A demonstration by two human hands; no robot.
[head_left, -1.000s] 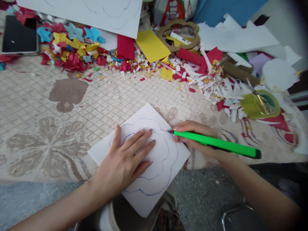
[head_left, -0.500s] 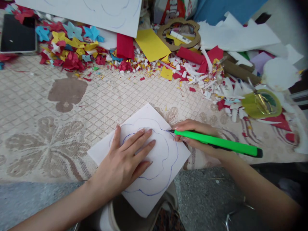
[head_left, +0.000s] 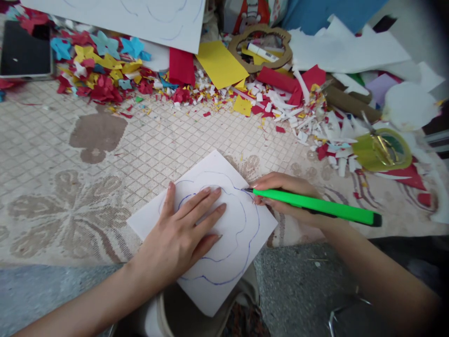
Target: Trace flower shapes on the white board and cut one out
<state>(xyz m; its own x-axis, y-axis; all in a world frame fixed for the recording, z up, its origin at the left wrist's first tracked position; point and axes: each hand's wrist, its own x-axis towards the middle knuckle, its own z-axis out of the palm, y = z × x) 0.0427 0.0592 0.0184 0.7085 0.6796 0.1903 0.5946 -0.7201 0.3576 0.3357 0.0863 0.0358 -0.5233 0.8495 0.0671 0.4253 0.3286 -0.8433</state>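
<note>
A white sheet (head_left: 224, 295) with blue wavy flower-like outlines, one inside the other, lies turned cornerwise at the table's front edge, its near corner jutting past it. My left hand (head_left: 185, 229) rests flat on it, fingers spread and holding nothing. My right hand (head_left: 287, 189) is closed around a bright green utility knife (head_left: 315, 206) with a black end. The dark tip of the knife touches the sheet at the outer blue line, near the upper right edge. Part of the outlines is hidden under my left hand.
Paper flowers (head_left: 105, 61) and scraps are heaped along the back, beside a phone (head_left: 26, 49). Further right are a yellow sheet (head_left: 220, 65), a cardboard ring (head_left: 238, 49) and a yellow tape roll (head_left: 365, 152) with scissors (head_left: 384, 145). A larger drawn-on board (head_left: 157, 23) lies behind.
Almost nothing differs. The rear end of the green utility knife has shifted very slightly left and up; my left hand and the sheet look the same.
</note>
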